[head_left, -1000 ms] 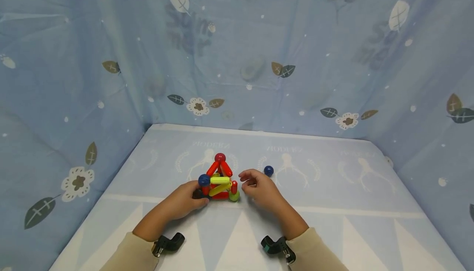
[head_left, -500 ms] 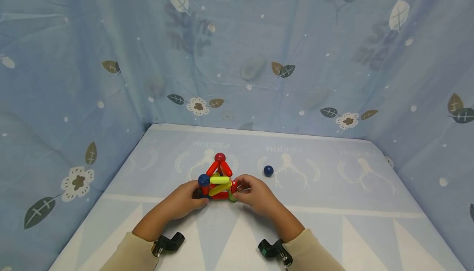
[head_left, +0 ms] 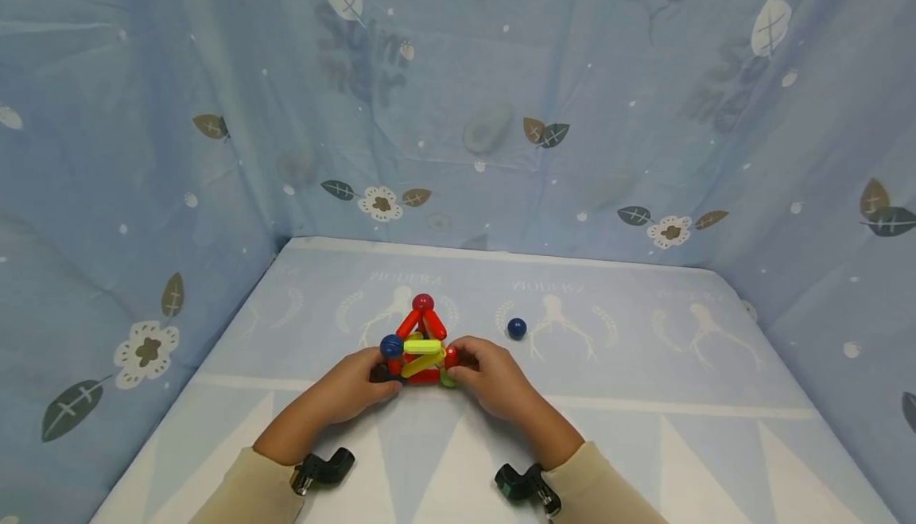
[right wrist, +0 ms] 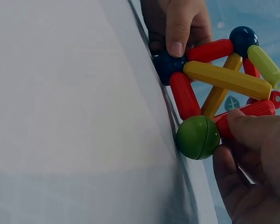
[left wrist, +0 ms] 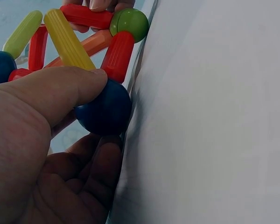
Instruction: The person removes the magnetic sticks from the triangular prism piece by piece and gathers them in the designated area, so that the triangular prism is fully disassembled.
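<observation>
A construction of magnetic rods and balls stands on the table between both hands, with a red ball (head_left: 423,303) at its far peak. My left hand (head_left: 351,387) grips a dark blue ball (left wrist: 107,109) at its near left corner, thumb over the top. On the other side my right hand (head_left: 494,377) pinches a red rod (right wrist: 257,110) that rises from the green ball (right wrist: 196,137). A yellow rod (left wrist: 67,37) slants up from the held blue ball, and a lime rod (right wrist: 266,66) extends from an upper blue ball (right wrist: 244,41). My fingers hide parts of the near corners.
A loose dark blue ball (head_left: 517,328) lies on the table beyond my right hand. The patterned cloth on the table (head_left: 644,365) meets a blue fabric wall (head_left: 487,79) at the back and sides.
My right hand has moved left from beside the construction and now pinches its red rod above the green ball. My left hand stays on the blue ball.
</observation>
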`<state>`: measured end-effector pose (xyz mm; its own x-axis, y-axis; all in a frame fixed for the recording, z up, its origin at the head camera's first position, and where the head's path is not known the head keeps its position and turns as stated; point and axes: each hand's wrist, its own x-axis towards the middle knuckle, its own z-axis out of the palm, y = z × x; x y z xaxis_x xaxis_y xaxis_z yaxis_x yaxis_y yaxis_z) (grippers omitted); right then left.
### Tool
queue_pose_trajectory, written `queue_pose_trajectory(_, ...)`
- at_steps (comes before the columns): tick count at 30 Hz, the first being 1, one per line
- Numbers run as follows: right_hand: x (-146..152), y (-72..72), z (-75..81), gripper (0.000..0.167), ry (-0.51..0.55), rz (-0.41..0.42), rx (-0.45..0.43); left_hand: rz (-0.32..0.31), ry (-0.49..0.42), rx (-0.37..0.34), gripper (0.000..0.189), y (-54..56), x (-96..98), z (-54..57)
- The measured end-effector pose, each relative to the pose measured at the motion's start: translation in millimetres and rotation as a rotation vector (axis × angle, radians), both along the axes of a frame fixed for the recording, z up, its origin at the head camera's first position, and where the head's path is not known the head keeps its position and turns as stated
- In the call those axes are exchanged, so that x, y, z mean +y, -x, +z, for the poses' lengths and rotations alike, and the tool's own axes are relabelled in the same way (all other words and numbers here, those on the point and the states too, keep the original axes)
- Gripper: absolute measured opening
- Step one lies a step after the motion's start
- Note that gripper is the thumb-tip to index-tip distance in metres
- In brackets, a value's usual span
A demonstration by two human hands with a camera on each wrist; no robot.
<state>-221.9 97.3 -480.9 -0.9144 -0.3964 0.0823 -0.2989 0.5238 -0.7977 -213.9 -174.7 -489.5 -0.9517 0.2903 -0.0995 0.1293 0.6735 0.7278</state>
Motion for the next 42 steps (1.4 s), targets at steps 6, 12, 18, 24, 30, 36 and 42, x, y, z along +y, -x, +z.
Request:
queue_pose_trajectory(6, -0.4, 1.2, 2.4, 0.017, -0.044, -0.001, 0.036, 0.005, 0.001, -0.001, 0.035, -0.2, -1.5, 1.3)
queue_pose_trajectory(12, 6.4, 5.9, 1.0, 0.015, -0.049, -0.023, 0.041, 0.002, -0.01, -0.01, 0.031, -1.7, 1.0, 2.9)
queue_pose_trajectory(18, 25.5, 14.5, 8.0, 0.022, -0.083, -0.069, 0.061, 0.0, -0.009, -0.003, 0.029, -0.9, 3.9, 3.5)
queue_pose_trajectory(24, 62.5, 23.6, 15.4, 0.027, -0.091, -0.188, 0.1, 0.006, 0.008, -0.014, 0.035, -2.3, 3.3, 4.9)
queue_pose_trajectory(30, 106.2, 34.8, 18.9, 0.032, -0.122, -0.298, 0.089, 0.01, 0.015, -0.019, 0.039, -2.3, 1.8, 4.3)
queue_pose_trajectory(36, 140.7, 47.3, 14.1, 0.03, -0.178, -0.355, 0.068, 0.01, 0.008, -0.034, 0.042, -2.1, 1.3, 1.7)
queue_pose_trajectory(42, 160.3, 57.3, 6.0, 0.032, -0.225, -0.394, 0.012, 0.005, 0.003, -0.018, 0.039, -1.1, 0.7, 1.5)
